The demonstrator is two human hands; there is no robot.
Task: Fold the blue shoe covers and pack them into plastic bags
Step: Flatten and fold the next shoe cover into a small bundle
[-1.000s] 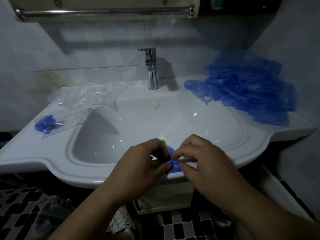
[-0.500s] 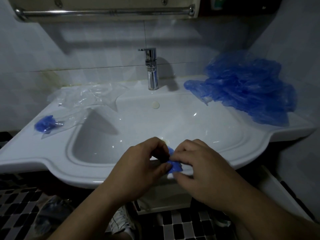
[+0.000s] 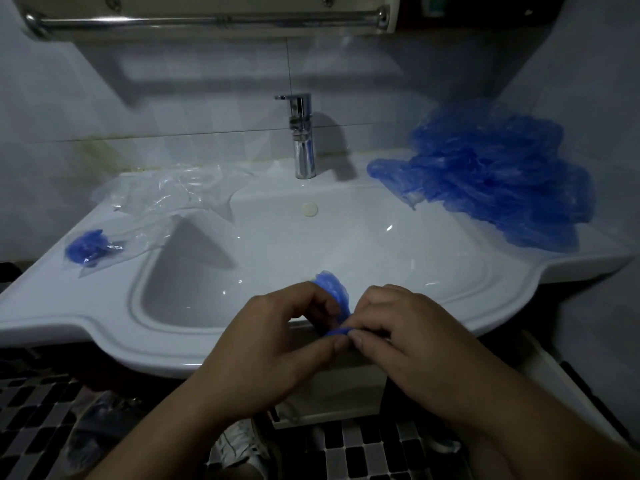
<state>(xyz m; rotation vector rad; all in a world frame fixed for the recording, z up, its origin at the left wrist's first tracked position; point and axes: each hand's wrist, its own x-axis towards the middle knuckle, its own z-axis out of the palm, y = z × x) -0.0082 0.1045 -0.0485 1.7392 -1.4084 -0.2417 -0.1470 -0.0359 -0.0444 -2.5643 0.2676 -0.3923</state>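
Observation:
A small folded blue shoe cover (image 3: 333, 293) is pinched between both hands over the front rim of the white sink (image 3: 485, 306). My left hand (image 3: 270, 344) grips its left side with curled fingers. My right hand (image 3: 408, 337) pinches its lower edge with thumb and forefinger. A large heap of loose blue shoe covers (image 3: 495, 174) lies on the sink's right shoulder. On the left shoulder a clear plastic bag (image 3: 104, 251) holds a folded blue cover (image 3: 90, 247). More clear plastic bags (image 3: 173, 192) lie behind it.
A chrome tap (image 3: 302, 136) stands at the back middle of the basin. A metal rail (image 3: 207, 20) runs overhead. Below the sink are black-and-white floor tiles (image 3: 34, 410) and a white shoe (image 3: 242, 445).
The folded cover has been turned up between my fingers, so more of it now shows above my left hand. Both hands stay at the sink's front rim.

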